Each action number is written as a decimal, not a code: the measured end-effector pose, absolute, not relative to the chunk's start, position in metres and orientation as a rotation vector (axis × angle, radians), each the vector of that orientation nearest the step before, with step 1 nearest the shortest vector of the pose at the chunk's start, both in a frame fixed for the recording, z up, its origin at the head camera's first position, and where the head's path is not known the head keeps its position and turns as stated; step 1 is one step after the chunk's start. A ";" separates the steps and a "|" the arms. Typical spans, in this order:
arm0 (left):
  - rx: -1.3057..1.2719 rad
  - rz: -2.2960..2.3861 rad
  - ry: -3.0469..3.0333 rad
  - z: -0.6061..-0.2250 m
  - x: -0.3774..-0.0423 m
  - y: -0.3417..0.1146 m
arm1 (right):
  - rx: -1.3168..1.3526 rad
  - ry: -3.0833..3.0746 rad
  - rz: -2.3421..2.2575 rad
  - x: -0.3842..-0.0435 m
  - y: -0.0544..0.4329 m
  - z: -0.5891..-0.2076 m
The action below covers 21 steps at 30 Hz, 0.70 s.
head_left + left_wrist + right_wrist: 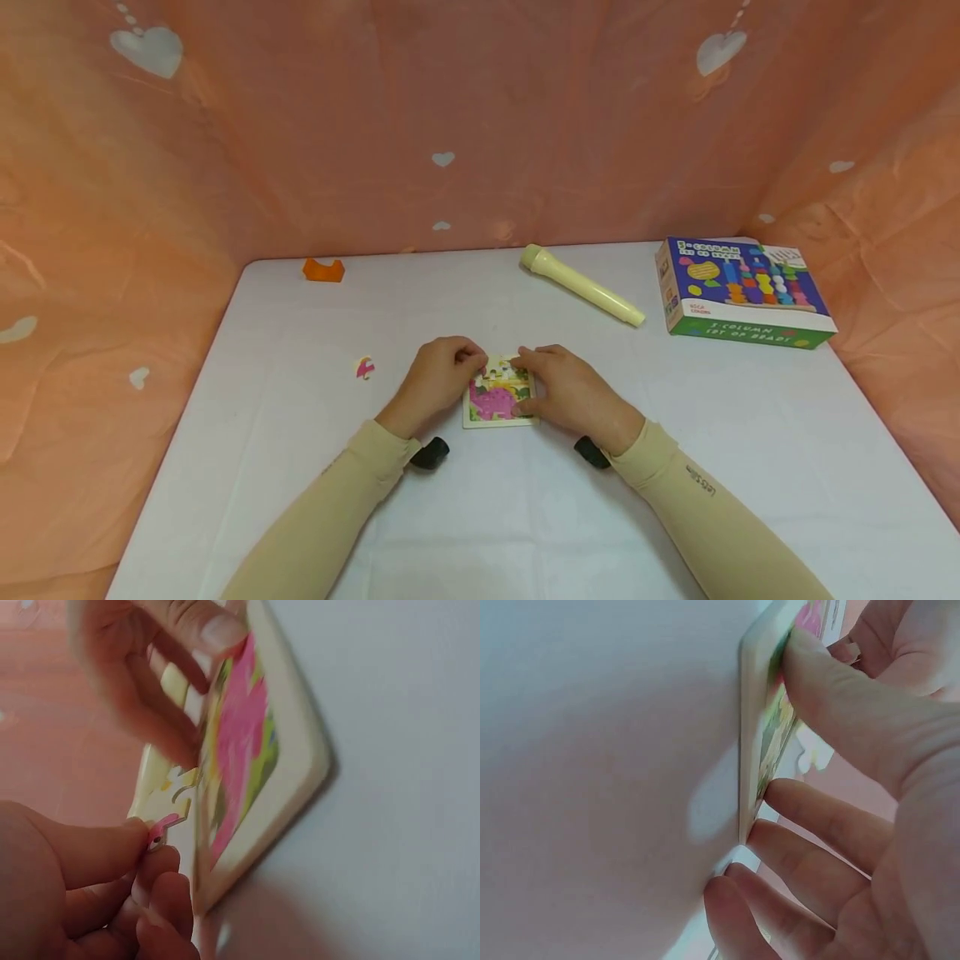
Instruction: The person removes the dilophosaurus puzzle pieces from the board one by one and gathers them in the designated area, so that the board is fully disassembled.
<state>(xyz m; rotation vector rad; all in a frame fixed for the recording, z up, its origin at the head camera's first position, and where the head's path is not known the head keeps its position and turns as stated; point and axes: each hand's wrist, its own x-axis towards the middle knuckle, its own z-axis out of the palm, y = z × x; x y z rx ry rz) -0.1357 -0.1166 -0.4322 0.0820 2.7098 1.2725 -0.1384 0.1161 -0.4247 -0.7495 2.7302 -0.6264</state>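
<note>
In the head view a small square jigsaw puzzle (492, 407) with a pink dinosaur and a pale frame lies on the white table. My left hand (442, 372), at its upper left, pinches a puzzle piece (166, 827) between thumb and fingertips. That piece is pink with a dark eye, close beside the frame. My right hand (573, 387) rests on the puzzle's right side. Its thumb (810, 664) presses on the picture, and its outstretched fingers touch the board near its edge. Another pink puzzle piece (364, 367) lies left of my left hand.
An orange plastic piece (323, 271) lies at the back left. A pale yellow tapered stick (581, 285) lies behind my right hand. Further right stands a bead-set box (750, 292). An orange curtain (480, 125) with hearts hangs behind the table.
</note>
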 end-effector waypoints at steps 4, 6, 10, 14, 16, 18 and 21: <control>-0.009 1.294 2.704 -0.425 -0.135 -0.142 | -0.732 2.717 -0.632 -0.137 0.115 -0.424; -0.052 1.289 2.716 -0.421 -0.135 -0.159 | -0.731 2.718 -0.631 -0.136 0.114 -0.424; -0.099 1.228 2.754 -0.416 -0.136 -0.195 | -0.736 2.731 -0.629 -0.135 0.115 -0.423; -0.124 1.171 2.771 -0.414 -0.135 -0.224 | -0.755 2.743 -0.624 -0.136 0.115 -0.423; -0.127 1.159 2.766 -0.415 -0.135 -0.234 | -0.757 2.745 -0.622 -0.136 0.115 -0.422; -0.137 1.162 2.749 -0.416 -0.136 -0.241 | -0.745 2.738 -0.619 -0.136 0.114 -0.422; -0.156 1.159 2.733 -0.418 -0.136 -0.246 | -0.725 2.725 -0.622 -0.136 0.112 -0.422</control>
